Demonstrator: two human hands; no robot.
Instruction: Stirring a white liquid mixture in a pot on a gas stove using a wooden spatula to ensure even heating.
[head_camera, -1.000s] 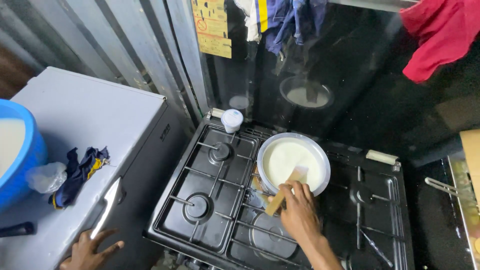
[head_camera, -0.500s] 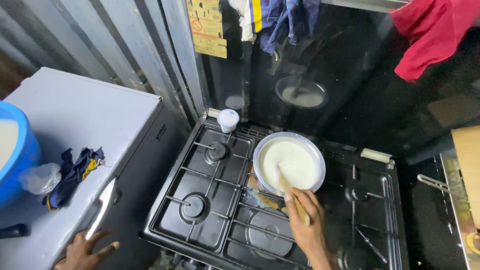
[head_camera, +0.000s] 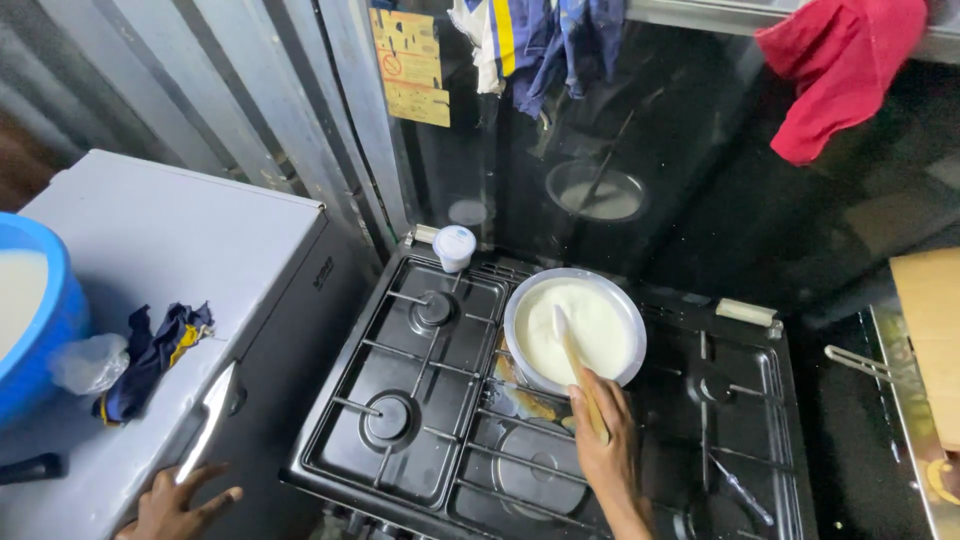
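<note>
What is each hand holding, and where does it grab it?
The right hand holds a wooden spatula by its handle end. The left hand holds nothing.

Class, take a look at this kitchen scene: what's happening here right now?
A person stands at a black gas stove. Their right hand has a grip on a wooden spatula, its blade dipped in a white, creamy mixture in a round metal pan on a back burner. Their left hand rests on the edge of a grey cabinet, which carries a blue basin and a crumpled dark cloth.
</note>
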